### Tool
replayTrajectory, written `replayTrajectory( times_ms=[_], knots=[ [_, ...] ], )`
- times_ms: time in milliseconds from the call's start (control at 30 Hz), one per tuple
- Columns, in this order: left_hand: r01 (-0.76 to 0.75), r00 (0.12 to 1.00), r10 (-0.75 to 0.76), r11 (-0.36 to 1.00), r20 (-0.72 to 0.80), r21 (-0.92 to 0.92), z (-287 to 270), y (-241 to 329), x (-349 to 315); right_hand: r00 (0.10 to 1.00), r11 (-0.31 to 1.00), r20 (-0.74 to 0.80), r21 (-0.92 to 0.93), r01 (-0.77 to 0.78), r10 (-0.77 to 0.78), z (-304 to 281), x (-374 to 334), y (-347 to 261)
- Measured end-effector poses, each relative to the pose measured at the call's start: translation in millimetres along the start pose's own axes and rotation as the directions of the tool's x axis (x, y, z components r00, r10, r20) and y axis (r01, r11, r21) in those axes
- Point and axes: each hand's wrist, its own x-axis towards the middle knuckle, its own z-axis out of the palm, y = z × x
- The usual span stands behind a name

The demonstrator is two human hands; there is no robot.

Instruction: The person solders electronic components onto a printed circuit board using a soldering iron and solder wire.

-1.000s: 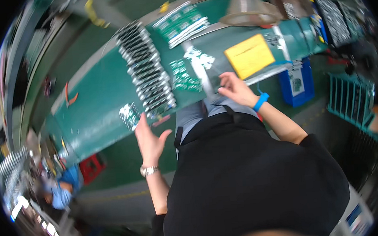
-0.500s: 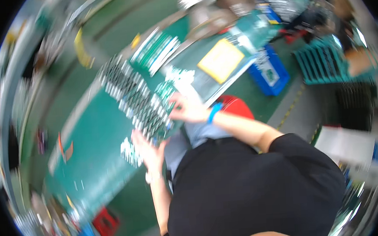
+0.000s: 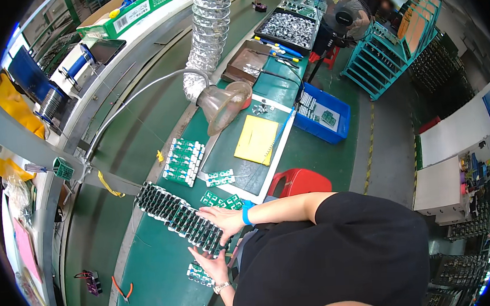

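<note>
A long block of black parts on green circuit boards (image 3: 175,216), packed in close rows, lies slantwise on the green bench mat. My right hand (image 3: 225,219), with a blue band at its wrist, rests stretched out along the block's near right side. At the block's near end is my left hand (image 3: 212,264), thumb and fingers spread, touching or almost touching it. Beside the left hand lies a small green and white circuit board (image 3: 199,274), partly covered. More loose green boards (image 3: 221,199) sit just beyond my right hand.
Farther up stand a stack of green and white boards (image 3: 183,162), a yellow notepad (image 3: 256,139) and a fume extraction hood (image 3: 225,108). A blue bin (image 3: 324,113) and red stool (image 3: 303,183) are right of the bench. Orange-handled pliers (image 3: 123,289) lie at left.
The view has turned and sharpened from a blur. My right hand, earlier bent beside the loose boards, now lies flatter against the block. My left hand stays by its near end.
</note>
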Motion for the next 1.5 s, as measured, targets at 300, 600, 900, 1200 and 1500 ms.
replayTrajectory(
  times_ms=[300, 600, 900, 1200, 1500],
  knots=[
    [-0.107, 0.992, 0.108, 0.994, -0.069, 0.013, 6.3, -0.1, 0.2, 0.998, 0.999, 0.059, -0.016, 0.04, -0.039, -3.8, 13.7, 6.9],
    [-0.216, 0.976, 0.211, 0.957, 0.046, 0.192, 0.8, 14.6, 3.9, 0.998, 0.983, 0.038, 0.182, 0.039, -0.047, 4.5, 25.2, 17.4],
    [-0.175, 0.978, 0.194, 0.963, -0.08, 0.205, 0.0, 13.1, 11.3, 0.984, 0.997, -0.161, 0.023, 0.074, -0.07, -24.4, 24.9, 23.7],
    [-0.37, 0.921, 0.382, 0.802, 0.073, 0.469, -36.4, 56.9, 24.1, 0.996, 0.988, -0.086, 0.156, 0.002, 0.012, -30.2, 25.2, 15.0],
    [-0.531, 0.812, 0.537, 0.515, 0.23, 0.673, -51.4, 68.8, 26.8, 0.929, 0.93, 0.041, 0.0, -0.367, 0.367, -38.9, 22.4, 17.6]
  ],
)
